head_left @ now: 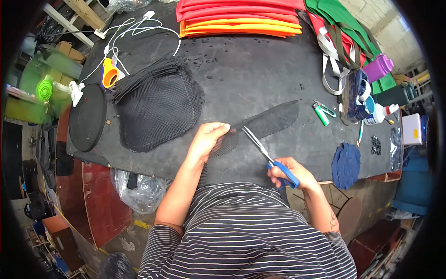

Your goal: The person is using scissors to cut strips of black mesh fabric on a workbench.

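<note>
Matt black mesh cloth (260, 125), shiny metal scissors (269, 158) with glossy blue plastic handles.

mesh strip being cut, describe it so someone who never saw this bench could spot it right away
On the dark worktable, look at the near edge where the left hand pinches fabric and the right hand works blue-handled scissors. The mesh strip runs rightward from there. Unlike the stacked mesh panels further left, it is single, long and narrow.

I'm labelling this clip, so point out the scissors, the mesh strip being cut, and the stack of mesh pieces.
scissors (260, 146), head view, on the metal blades.
mesh strip (274, 121), head view, middle of the strip.
stack of mesh pieces (158, 107), head view, centre of the top piece.
</note>
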Motion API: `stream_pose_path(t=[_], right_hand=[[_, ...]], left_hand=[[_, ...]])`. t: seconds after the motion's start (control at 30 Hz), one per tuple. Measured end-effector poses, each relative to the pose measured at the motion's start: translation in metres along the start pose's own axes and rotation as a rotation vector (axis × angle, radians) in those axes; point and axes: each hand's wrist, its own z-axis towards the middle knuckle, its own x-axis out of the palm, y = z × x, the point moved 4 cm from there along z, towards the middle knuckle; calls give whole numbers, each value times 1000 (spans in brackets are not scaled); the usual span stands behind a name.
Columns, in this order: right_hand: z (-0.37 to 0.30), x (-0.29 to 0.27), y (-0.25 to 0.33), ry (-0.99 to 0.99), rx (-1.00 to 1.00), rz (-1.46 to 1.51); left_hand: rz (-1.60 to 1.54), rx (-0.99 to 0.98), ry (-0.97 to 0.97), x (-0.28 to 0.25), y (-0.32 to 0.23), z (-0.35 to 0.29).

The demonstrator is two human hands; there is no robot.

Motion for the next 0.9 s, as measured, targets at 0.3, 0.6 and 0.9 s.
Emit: stream_pose_path(t=[0.3, 0.6, 0.9], right_hand=[[20, 8, -2, -43, 36, 1], [29, 11, -5, -43, -13, 56], [29, 17, -8, -109, -52, 93]], left_hand=[[-194, -152, 51, 0, 7, 1], [-187, -166, 111, 3, 2, -2], [-203, -148, 97, 4, 3, -2]])
